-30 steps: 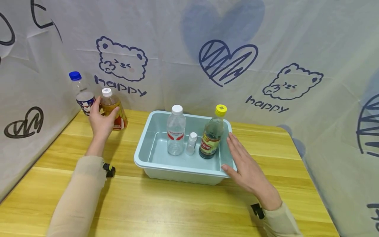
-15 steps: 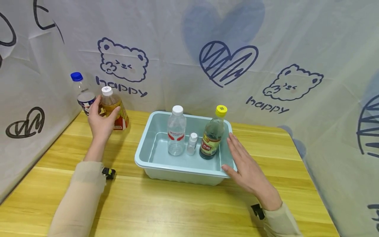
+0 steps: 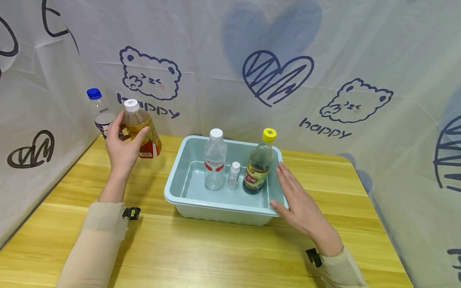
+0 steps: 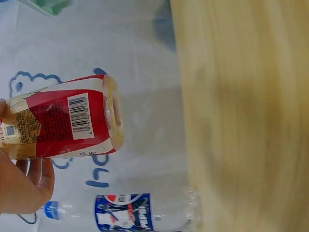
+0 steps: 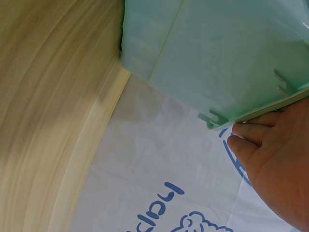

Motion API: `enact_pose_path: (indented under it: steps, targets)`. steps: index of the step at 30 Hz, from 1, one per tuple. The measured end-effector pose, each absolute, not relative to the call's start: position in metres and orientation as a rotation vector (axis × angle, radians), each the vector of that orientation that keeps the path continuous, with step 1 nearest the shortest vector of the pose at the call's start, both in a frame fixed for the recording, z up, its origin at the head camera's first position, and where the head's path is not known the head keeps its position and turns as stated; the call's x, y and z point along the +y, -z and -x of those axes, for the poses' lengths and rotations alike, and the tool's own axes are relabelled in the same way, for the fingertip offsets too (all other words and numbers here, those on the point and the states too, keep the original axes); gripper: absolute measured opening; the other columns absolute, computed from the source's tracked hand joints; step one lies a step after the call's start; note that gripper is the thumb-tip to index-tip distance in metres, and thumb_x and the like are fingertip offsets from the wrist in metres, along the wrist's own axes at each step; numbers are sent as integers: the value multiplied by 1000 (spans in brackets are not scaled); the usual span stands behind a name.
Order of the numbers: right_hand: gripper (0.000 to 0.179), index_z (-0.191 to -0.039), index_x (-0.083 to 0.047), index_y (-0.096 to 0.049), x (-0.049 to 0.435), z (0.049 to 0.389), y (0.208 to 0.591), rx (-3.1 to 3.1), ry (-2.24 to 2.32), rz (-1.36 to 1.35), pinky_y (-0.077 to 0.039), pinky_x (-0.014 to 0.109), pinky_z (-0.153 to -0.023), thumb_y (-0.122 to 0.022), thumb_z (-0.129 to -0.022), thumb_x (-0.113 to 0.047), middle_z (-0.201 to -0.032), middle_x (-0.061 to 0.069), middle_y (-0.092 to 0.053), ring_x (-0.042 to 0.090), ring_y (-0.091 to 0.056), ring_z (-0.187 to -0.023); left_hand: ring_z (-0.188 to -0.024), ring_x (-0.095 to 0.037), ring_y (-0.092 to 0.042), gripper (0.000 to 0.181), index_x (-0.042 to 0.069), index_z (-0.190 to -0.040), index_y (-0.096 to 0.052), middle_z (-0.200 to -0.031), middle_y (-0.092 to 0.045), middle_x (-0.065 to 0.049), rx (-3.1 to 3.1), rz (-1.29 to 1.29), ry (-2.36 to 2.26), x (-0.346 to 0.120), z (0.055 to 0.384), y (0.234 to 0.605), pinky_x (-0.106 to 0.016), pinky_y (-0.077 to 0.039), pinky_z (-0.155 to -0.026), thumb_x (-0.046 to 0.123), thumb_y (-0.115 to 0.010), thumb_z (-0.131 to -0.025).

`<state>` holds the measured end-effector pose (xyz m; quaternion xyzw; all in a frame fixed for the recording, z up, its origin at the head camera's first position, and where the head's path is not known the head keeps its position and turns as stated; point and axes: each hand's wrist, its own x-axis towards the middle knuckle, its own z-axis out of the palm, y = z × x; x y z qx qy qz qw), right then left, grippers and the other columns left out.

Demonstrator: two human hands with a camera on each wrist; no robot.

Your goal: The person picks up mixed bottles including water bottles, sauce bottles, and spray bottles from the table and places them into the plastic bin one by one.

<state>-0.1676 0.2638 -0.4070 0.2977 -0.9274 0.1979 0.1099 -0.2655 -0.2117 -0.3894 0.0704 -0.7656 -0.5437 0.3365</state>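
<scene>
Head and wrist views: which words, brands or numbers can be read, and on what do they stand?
"PEPSI": blue-capped bottle.
"happy": backdrop, twice in the head view, once partly covered.
Too small: barcode digits and fine print, held bottle.
Blurred: print on clear bottle and yellow-capped bottle.
Cut off: lettering at that view's edges.

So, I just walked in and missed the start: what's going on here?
A person's left hand grips a yellow-and-red-labelled bottle, holding it above the table, near a blue-capped Pepsi bottle. The right hand rests against the rim of a pale blue tub. Three bottles stand inside it: a clear bottle, a small bottle and a yellow-capped bottle.
</scene>
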Motion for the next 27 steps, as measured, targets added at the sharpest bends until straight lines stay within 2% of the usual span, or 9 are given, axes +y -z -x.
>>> enact_pose_path:
  steps: [9, 19, 27]
  targets:
    - [85, -165, -2, -16, 264, 169, 408, -2717, -589, -882, -11, 39, -130, -47, -107, -55, -174, 14, -9, 33, -13, -160, -126, -16, -53, 72, 24, -155, -51, -144, -52, -7, -1946, -78, 1430, -200, 251, 373, -23, -45, -93, 21, -83, -91]
    - [85, -166, -2, -16, 264, 169, 408, -2708, -593, -884, -15, 44, -130, -45, -107, -56, -174, 14, -9, 33, -13, -159, -123, -12, -54, 66, 22, -150, -57, -142, -58, -1, -1861, 77, 1406, -188, 237, 353, -23, -46, -92, 15, -82, -90]
    - [85, -165, -2, -16, 264, 169, 410, -2706, -590, -886, -16, 45, -129, -45, -107, -57, -174, 14, -9, 33, -13, -159, -122, -12, -54, 68, 13, -150, -57, -140, -58, 4, -1793, 175, 1426, -177, 229, 339, -23, -46, -91, 6, -83, -87]
